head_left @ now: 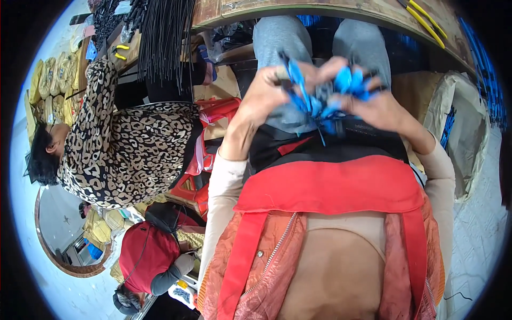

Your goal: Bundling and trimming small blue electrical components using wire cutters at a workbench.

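Note:
Above my lap, both my hands are raised close together and smeared by motion. Between them is a bunch of thin blue and black strips (316, 106), too blurred to tell its exact kind. My left hand (269, 88) has its fingers bent round the left side of the bunch. On the other side, my right hand (376, 109) is closed on more of the blue pieces. Several strip ends stick out upward and downward from between the fingers. The bunch hides parts of the fingers on both hands.
A wooden table edge (320, 9) runs ahead of my knees, with yellow-handled pliers (426, 24) on it. Long blue strips (488, 80) hang at the right above a pale sack (464, 138). Dark rods (166, 42) hang at left, near a co-worker in leopard print (128, 154).

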Action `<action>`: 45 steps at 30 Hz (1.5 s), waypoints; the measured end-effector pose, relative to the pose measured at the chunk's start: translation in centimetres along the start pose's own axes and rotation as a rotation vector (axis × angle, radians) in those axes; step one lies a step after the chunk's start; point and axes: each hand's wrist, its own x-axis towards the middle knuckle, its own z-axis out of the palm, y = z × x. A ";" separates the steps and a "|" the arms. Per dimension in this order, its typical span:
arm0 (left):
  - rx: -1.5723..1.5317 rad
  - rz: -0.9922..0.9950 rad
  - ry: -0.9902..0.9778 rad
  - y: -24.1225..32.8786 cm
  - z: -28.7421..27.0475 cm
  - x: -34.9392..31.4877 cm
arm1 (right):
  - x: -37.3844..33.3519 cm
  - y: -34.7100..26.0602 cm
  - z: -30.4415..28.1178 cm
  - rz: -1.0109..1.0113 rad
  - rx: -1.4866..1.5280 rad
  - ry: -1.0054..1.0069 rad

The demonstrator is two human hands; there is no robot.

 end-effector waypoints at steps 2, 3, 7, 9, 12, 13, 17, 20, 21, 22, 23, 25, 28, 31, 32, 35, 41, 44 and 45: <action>0.126 0.013 0.367 -1.9 -0.4 2.5 | 1.6 3.1 -1.7 -0.083 -0.032 0.125; 0.214 0.130 0.492 -3.2 -2.6 3.0 | 1.9 4.6 -2.3 -0.010 0.021 0.223; 0.011 0.108 0.354 -5.1 -0.4 0.8 | 2.1 7.7 -3.4 0.096 0.083 0.444; 0.278 0.216 0.359 -6.3 2.6 0.8 | 2.4 6.2 -2.3 0.072 0.139 0.413; 0.411 0.124 0.514 -4.2 4.5 1.6 | 3.1 3.7 -1.3 0.087 0.139 0.419; 0.416 0.130 0.515 -3.4 4.7 1.5 | 3.3 2.3 -1.2 0.095 0.145 0.381; 0.391 0.410 0.658 -0.3 6.3 0.5 | 3.2 -1.8 0.0 0.103 0.140 0.365; 0.377 0.356 0.643 1.0 6.5 0.1 | 3.2 -1.6 1.0 0.173 0.203 0.377; 0.410 0.295 0.579 1.3 6.2 0.0 | 3.3 -1.4 1.4 0.185 0.247 0.405; 0.441 0.234 0.513 1.6 5.8 0.0 | 3.3 -1.5 1.4 0.215 0.212 0.404; 0.436 0.230 0.518 2.0 5.4 0.1 | 3.4 -1.9 1.3 0.221 0.211 0.399; 0.509 0.309 0.417 2.6 4.6 0.3 | 3.4 -3.4 1.3 0.154 0.114 0.351; 0.399 0.303 0.307 3.0 2.5 -0.8 | 2.5 -4.2 2.8 0.015 0.300 0.268; 0.340 0.236 0.186 4.0 1.8 -2.4 | 1.7 -4.9 2.0 -0.097 0.201 0.176; 0.211 0.153 0.148 4.4 2.0 -2.9 | 1.7 -4.4 2.2 0.017 0.616 0.155; 0.070 0.064 0.099 5.5 2.2 -3.3 | 2.2 -3.3 1.9 0.229 1.131 0.133; 0.138 0.092 0.114 5.6 1.8 -3.4 | 2.8 -1.9 1.3 0.184 0.373 0.072; 0.330 0.204 0.168 5.3 1.8 -3.5 | 3.3 -3.6 1.1 0.253 0.396 0.040; 0.398 0.247 0.198 5.3 1.8 -3.6 | 3.6 -4.1 1.0 0.291 0.377 0.004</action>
